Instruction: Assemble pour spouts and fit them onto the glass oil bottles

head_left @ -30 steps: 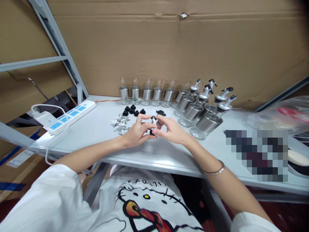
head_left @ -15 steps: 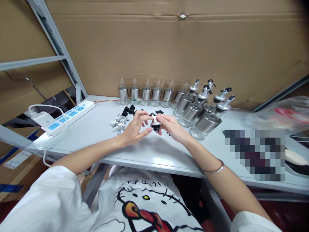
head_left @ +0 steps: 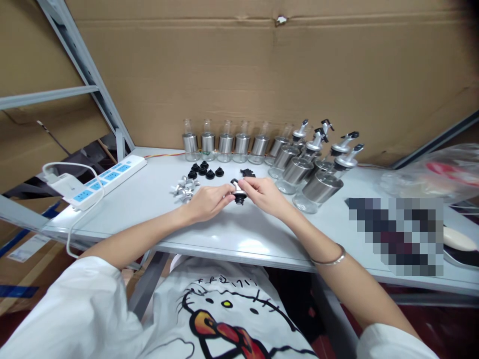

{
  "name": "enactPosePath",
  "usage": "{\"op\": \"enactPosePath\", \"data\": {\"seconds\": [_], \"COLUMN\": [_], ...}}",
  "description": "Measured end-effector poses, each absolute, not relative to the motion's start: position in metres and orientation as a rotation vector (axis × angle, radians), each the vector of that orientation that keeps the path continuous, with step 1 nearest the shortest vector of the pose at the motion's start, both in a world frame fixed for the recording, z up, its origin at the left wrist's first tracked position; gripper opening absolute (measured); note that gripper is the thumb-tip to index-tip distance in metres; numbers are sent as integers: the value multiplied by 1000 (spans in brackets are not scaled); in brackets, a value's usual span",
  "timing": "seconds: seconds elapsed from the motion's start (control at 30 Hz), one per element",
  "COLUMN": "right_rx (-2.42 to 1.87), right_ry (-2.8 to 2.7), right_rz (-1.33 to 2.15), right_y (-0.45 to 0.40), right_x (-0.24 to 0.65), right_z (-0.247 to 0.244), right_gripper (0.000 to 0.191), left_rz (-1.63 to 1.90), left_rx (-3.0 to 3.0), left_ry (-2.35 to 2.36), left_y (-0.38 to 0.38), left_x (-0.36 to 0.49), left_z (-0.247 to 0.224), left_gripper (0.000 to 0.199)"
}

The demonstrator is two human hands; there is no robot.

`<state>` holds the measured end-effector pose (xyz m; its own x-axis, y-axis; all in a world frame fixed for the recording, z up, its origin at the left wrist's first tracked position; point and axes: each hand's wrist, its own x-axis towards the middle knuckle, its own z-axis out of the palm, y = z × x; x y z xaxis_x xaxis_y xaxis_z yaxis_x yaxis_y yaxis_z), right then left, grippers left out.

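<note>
Between my two hands, above the table, is a pourer spout [head_left: 239, 193] with a silver body, a black lever on top and a black ribbed stopper pointing down. My left hand [head_left: 209, 202] pinches it from the left with thumb and fingers. From the right, my right hand [head_left: 266, 196] grips it near the top, fingers closed. Beyond my left hand lie several black stoppers [head_left: 210, 173] and a cluster of silver spout parts [head_left: 184, 189]. Small black pieces [head_left: 247, 173] lie just behind my right hand.
Glass bottles with steel sleeves [head_left: 226, 144] line the back by the cardboard wall. At the right stand several bottles fitted with spouts [head_left: 323, 187]. A power strip [head_left: 108, 180] lies at left, a plastic bag [head_left: 434, 174] at right. The table's front edge [head_left: 239, 257] is near my body.
My left hand has closed from spread fingers onto the spout's left side. My right hand keeps its hold, and the spout has shifted slightly left.
</note>
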<state>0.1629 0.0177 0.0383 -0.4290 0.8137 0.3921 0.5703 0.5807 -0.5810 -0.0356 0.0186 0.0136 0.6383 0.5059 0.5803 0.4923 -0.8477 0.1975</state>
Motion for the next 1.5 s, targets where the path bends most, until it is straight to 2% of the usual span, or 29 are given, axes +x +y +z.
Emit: {"op": "enactPosePath", "data": {"seconds": [0.13, 0.37, 0.57, 0.73, 0.93, 1.1, 1.27, 1.5], "right_rx": [-1135, -1025, -990, -960, -879, -794, -709, -604], "right_ry": [-2221, -2253, -2262, -2249, -2181, -2153, -2157, -2176], "right_rz": [269, 566, 659, 580, 507, 321, 192, 51], "right_y": [19, 14, 12, 10, 16, 19, 18, 19], "right_x": [162, 160, 161, 160, 161, 162, 162, 160], "right_z": [34, 38, 40, 41, 34, 32, 33, 33], "right_gripper": [28, 34, 35, 34, 17, 19, 21, 18], "left_rz": [977, 915, 910, 937, 1027, 1114, 1051, 1000], "left_rx": [2612, 2463, 2487, 2405, 2131, 2011, 1928, 2090], "left_ry": [962, 1119, 1165, 1094, 927, 835, 918, 962], "left_y": [16, 18, 17, 14, 17, 19, 15, 15], "left_x": [-34, -32, -30, -31, -34, -31, -30, -33], "left_z": [15, 17, 16, 18, 17, 14, 20, 25], "left_gripper": [34, 27, 26, 26, 23, 29, 39, 28]}}
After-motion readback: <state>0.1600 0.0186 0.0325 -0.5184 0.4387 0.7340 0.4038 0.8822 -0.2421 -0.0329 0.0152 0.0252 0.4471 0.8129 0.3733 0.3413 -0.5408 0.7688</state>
